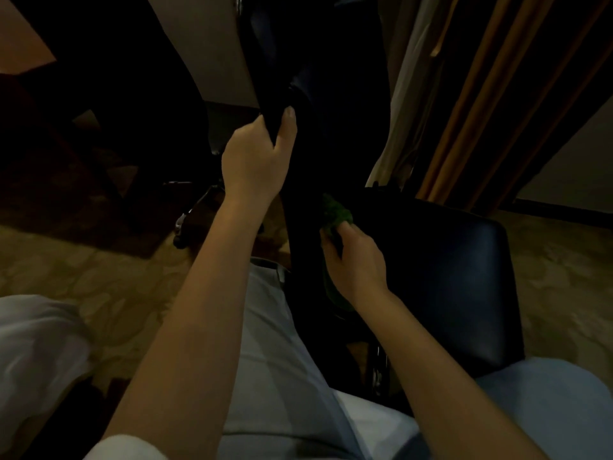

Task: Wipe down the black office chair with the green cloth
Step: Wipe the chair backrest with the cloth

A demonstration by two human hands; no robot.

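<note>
- The black office chair [447, 277] stands right in front of the person. Its backrest [348, 127] rises as a long dark slab from between the two hands toward the top of the view, and the seat spreads off to the right.
- The left grip [257, 154] is clamped on the backrest's near edge, thumb on one face and fingers wrapped round the other, forearm reaching up and forward. It seems to be steadying the chair.
- The right grip [356, 260] sits lower, where backrest meets seat. It holds the green cloth [336, 212] bunched under the palm and fingers, with a tuft sticking out past the fingertips and more green showing beneath the wrist.
- The cloth is pressed against the foot of the backrest, so the unwiped length runs up and away from it, along the slab's long axis toward the left grip.
- The right grip is the one placed to wipe. My guess is an upward stroke along the backrest.
- The room is dim, so how clean the chair is I cannot tell.
</note>
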